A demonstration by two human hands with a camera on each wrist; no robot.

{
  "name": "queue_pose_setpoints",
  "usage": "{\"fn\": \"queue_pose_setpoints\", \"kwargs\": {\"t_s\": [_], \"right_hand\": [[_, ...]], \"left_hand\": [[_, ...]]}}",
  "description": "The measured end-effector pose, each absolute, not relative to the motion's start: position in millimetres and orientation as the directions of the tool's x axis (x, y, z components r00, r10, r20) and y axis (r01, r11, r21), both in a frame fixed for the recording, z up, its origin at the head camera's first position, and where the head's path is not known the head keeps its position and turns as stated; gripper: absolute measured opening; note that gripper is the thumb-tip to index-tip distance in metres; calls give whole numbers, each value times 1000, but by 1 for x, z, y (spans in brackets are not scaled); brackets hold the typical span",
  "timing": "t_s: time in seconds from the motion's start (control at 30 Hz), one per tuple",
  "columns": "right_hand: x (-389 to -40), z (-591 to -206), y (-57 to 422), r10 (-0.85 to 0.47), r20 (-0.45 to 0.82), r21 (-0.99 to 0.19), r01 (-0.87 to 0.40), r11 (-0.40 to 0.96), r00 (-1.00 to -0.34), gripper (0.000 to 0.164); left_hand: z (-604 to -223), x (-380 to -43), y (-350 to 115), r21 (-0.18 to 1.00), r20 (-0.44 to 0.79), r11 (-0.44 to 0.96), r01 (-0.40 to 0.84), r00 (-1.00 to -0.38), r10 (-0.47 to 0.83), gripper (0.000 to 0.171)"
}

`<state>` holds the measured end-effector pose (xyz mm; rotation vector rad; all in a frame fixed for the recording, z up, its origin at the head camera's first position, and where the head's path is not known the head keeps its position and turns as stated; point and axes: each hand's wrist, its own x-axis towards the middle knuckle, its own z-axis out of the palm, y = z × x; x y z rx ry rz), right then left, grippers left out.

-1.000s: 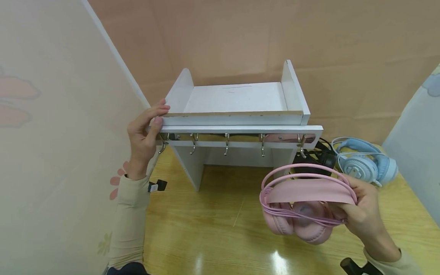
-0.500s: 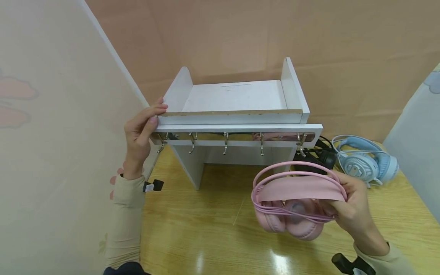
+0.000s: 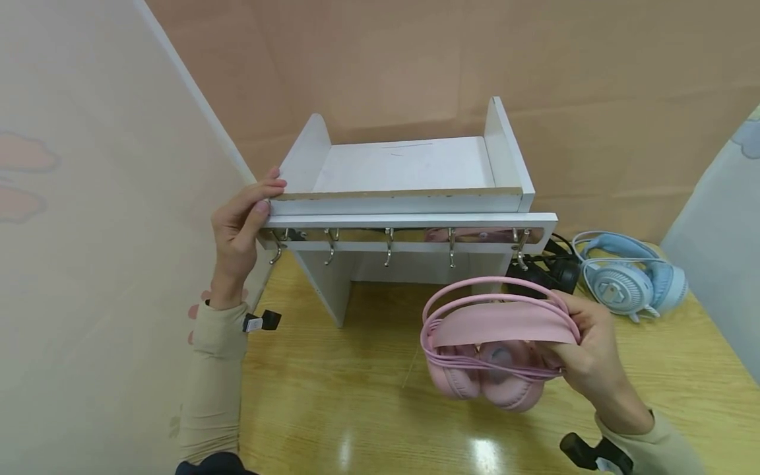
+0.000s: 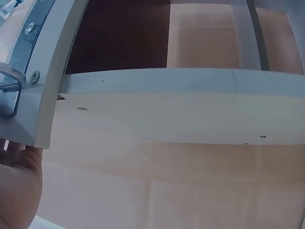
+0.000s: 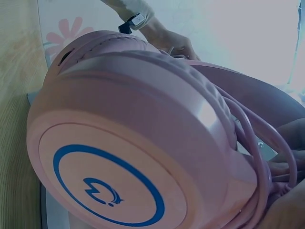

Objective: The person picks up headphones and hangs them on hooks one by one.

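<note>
My right hand (image 3: pixel 594 356) grips one side of the pink headphones (image 3: pixel 505 324), with a pink cable looped round them. They hang in front of the white shelf (image 3: pixel 392 206), below its row of metal hooks (image 3: pixel 388 247). In the right wrist view a round ear cup (image 5: pixel 114 167) with a blue ring fills much of the picture, and the fingers (image 5: pixel 286 162) hold the cable and band side. My left hand (image 3: pixel 237 234) holds the left front corner of the shelf, thumb on the front board and fingers over the top. In the left wrist view, part of that hand (image 4: pixel 21 186) shows below the board.
Light blue headphones (image 3: pixel 632 280) with a white cable lie on the wooden table (image 3: pixel 332 402) at the right. Black headphones (image 3: pixel 555 270) sit between them and the shelf. Pale patterned panels stand at both sides, with a brown backing (image 3: pixel 594 99) behind.
My right hand has carried the pink headphones left, in front of the shelf. My left hand stays on the shelf corner, and the head view has shifted slightly.
</note>
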<state>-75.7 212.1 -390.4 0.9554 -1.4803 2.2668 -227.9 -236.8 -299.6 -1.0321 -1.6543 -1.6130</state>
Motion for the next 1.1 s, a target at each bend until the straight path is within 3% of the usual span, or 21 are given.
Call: {"fn": "queue_pose_setpoints", "kwargs": {"t_s": [0.57, 1.1], "right_hand": [[-73, -382, 199, -118, 649, -742, -592, -316, -751, 44], [-78, -369, 176, -130, 651, -753, -614, -235, -748, 35]], "left_hand": [[-293, -221, -243, 483, 870, 52, 874, -485, 86, 16], [-294, -220, -244, 498, 866, -14, 867, -497, 63, 14]]}}
